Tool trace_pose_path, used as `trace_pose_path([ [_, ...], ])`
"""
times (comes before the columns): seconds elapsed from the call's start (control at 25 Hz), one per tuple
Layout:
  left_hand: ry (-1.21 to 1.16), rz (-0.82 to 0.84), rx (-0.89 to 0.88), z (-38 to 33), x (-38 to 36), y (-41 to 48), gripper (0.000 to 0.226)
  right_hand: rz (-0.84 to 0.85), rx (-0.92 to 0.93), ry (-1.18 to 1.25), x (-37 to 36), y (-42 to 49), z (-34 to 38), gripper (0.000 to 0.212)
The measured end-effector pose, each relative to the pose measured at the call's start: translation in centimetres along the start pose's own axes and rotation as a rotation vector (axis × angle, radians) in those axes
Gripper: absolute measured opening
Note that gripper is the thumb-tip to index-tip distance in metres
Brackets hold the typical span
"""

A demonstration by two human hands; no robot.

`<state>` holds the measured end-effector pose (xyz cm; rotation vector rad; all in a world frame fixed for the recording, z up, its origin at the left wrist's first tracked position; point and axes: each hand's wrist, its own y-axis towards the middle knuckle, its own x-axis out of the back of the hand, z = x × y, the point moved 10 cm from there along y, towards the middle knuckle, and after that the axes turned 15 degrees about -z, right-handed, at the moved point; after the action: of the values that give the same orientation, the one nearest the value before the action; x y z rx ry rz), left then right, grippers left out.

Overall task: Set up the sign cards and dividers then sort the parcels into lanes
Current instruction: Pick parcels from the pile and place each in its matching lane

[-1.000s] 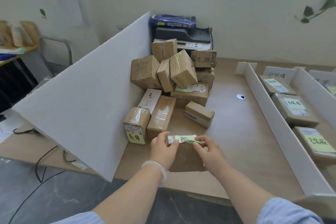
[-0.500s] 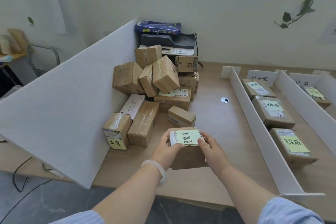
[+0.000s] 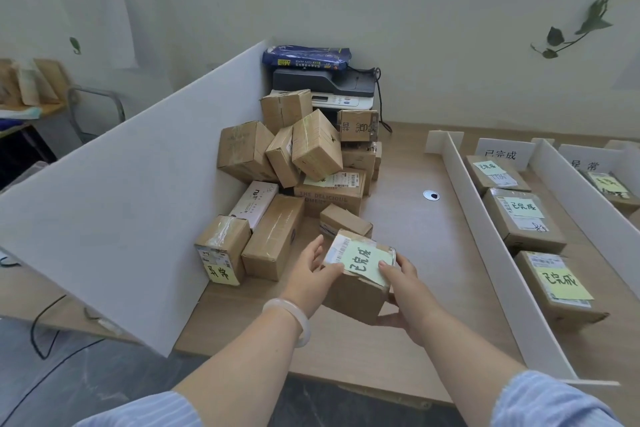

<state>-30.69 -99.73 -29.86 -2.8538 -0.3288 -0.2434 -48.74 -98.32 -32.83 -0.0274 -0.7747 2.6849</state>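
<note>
Both hands hold a small cardboard parcel with a green handwritten note on top, lifted and tilted just above the wooden table. My left hand grips its left side; my right hand grips its right side and underside. A pile of parcels lies behind it. To the right, white dividers form lanes. One lane has a sign card and three green-noted parcels. The far lane has another sign card and one parcel.
A large white board stands slanted at the left of the pile. A printer with a blue paper pack on it sits against the back wall. A cable hole is in the tabletop. Cables hang off the table's left edge.
The parcel has been raised and turned so its green note faces up, and both hands have shifted it slightly right. The view has swung to the right and up.
</note>
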Motion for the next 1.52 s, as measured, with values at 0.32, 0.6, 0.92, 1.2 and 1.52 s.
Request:
trace_pose_path([
  [0.32, -0.066, -0.118, 0.096, 1.3, -1.1, 0.1, 0.100, -0.056, 0.007, 0.118, -0.5, 0.3, 0.3, 0.051],
  [0.6, -0.059, 0.013, 0.078, 0.2, -1.3, 1.1, 0.090, -0.100, 0.117, 0.014, 1.1, 0.8, 1.4, 0.034],
  [0.92, 0.051, 0.053, -0.161, -2.1, -2.3, 0.6, 0.072, -0.128, 0.177, 0.025, 0.8, -0.1, 1.5, 0.032],
  [1.2, 0.152, 0.180, -0.277, -2.6, -3.2, 0.8, 0.100, -0.149, 0.254, 0.014, 2.1, -1.5, 2.6, 0.036],
  [1.52, 0.057, 0.388, -0.352, -3.0, -9.0, -1.4, 0.084, -0.311, 0.392, -0.099, 7.1, -3.6, 2.9, 0.059],
])
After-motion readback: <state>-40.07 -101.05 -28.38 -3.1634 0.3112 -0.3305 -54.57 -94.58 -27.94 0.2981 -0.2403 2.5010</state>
